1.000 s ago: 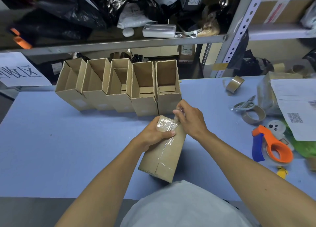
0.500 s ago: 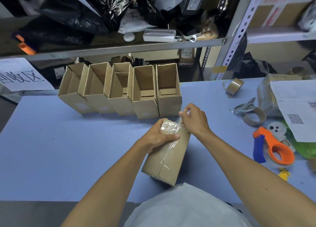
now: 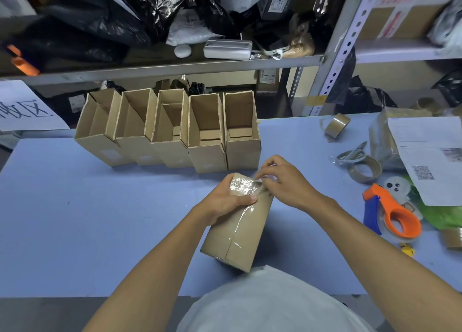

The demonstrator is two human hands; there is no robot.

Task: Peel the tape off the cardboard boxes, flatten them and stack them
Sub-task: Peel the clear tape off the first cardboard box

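Gripping a tall, sealed cardboard box point(image 3: 237, 228) near its top, the left hand point(image 3: 225, 201) curls round its 9 o'clock side, while the right hand point(image 3: 282, 181) pinches crinkled, glossy clear tape point(image 3: 243, 186) at 3 o'clock; five open-topped corrugated boxes point(image 3: 170, 131) line the smooth blue table point(image 3: 75, 219) at 12.

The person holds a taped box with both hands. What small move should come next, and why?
Probably pull the clear tape back along the seam: the right hand pinches its loose end at the top of the box, the left hand grips the box, and tape still covers the seam.
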